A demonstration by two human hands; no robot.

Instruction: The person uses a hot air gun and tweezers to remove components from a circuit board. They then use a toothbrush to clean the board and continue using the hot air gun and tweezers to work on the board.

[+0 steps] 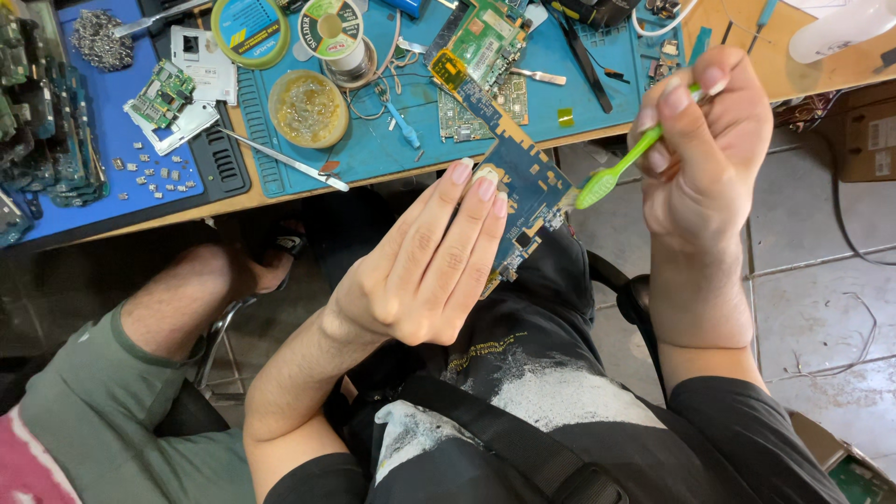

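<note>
My left hand [425,266] holds a long blue circuit board [518,173] over my lap, fingers flat along its back and tips at its middle. The board slants up and left toward the workbench. My right hand [700,149] grips a green toothbrush [621,168] by the handle. The brush's bristled head sits right at the board's right edge. Part of the board's lower end is hidden behind my left fingers.
On the workbench a blue mat [392,140] carries more circuit boards [485,42], a solder spool [331,28], a round tin of flux [308,107], tweezers [285,161] and wires. Another person's knee [182,299] in green shorts is at left. Tiled floor [812,280] lies right.
</note>
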